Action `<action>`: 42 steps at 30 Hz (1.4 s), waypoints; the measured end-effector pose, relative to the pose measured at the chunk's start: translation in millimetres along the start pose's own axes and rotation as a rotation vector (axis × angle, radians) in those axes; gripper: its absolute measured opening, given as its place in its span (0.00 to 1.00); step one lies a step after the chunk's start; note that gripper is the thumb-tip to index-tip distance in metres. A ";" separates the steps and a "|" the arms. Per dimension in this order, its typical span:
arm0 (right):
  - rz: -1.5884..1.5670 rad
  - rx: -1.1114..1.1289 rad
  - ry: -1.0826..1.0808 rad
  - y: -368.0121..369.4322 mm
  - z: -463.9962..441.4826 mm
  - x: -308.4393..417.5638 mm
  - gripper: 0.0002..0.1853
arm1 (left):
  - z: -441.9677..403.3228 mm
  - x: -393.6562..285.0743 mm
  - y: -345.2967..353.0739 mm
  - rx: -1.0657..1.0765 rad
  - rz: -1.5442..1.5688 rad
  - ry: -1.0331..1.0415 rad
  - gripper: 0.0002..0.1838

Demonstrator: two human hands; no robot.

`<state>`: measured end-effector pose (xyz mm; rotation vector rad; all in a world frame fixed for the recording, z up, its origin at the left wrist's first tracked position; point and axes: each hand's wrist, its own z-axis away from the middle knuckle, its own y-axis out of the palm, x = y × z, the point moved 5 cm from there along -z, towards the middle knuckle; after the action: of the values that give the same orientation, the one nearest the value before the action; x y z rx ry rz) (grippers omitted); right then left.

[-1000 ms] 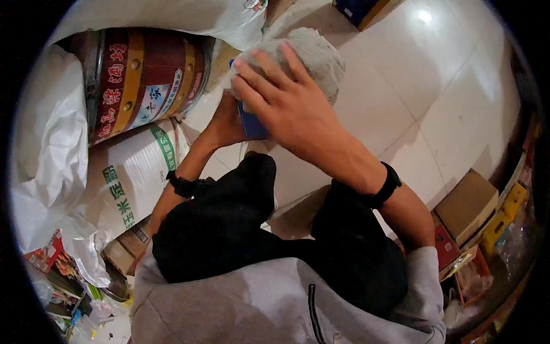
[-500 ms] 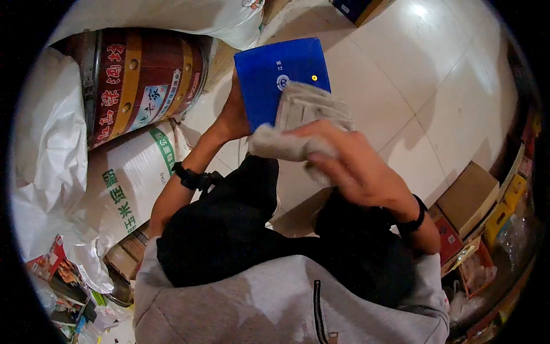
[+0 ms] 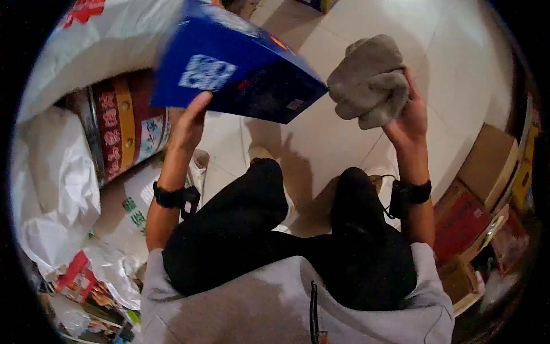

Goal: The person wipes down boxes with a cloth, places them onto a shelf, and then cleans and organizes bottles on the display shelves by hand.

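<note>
A blue box (image 3: 258,86) with a white QR code is held up and tilted at the upper middle of the head view. My left hand (image 3: 192,123) grips its near lower edge, thumb on the printed side and the other fingers hidden behind it. To the right, my right hand (image 3: 409,114) is closed on a bunched grey-brown cloth (image 3: 369,83). The cloth hangs just off the box's right corner, over the tiled floor. Both wrists wear black bands.
On the left are a dark red drum (image 3: 123,123) with yellow bands, a large white sack (image 3: 109,46) above it and crumpled white plastic (image 3: 57,183). Cardboard boxes (image 3: 487,163) line the right side. Pale floor tiles (image 3: 458,63) lie ahead of my knees.
The blue box has been turned and raised to the upper left, showing a different face. My right hand has moved the cloth off the box, up and to the right.
</note>
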<state>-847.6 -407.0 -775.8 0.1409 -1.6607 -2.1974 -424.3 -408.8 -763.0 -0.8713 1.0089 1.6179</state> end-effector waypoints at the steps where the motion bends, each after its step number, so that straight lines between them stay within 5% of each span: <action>1: -0.004 0.023 0.032 -14.9 -2.1 -4.4 0.25 | 4.5 -11.1 -6.5 0.011 0.033 -0.020 0.31; 3: -0.025 0.047 0.027 -38.2 -10.0 -14.8 0.24 | 13.5 -33.0 -19.5 0.030 0.099 -0.061 0.32; 6: -0.162 0.194 0.138 -22.1 -26.9 -50.4 0.25 | 34.7 -75.6 17.8 -0.006 -0.054 0.140 0.39; 12: 0.040 -0.050 0.113 29.3 -57.7 -77.9 0.26 | 26.7 -80.8 0.8 -0.058 -0.098 0.222 0.45; 24: 0.015 0.157 0.257 7.1 -41.8 -87.2 0.27 | 3.0 -65.9 23.8 -0.133 -0.055 0.328 0.39; 34: 0.023 -0.016 0.272 -13.9 -17.8 -73.4 0.24 | 7.5 -64.5 20.3 -0.117 -0.136 0.358 0.40; 38: 0.395 -0.367 0.208 -52.5 9.9 -32.5 0.28 | 21.4 -86.4 44.7 -0.154 -0.482 0.342 0.28; 42: 1.028 -0.259 0.263 -34.9 29.6 32.2 0.19 | 41.1 -112.0 47.7 -0.158 -0.741 0.297 0.29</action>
<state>-894.7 -383.8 -795.3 -0.3942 -0.9395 -1.4717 -446.0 -419.6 -636.8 -1.4218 0.6318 0.9557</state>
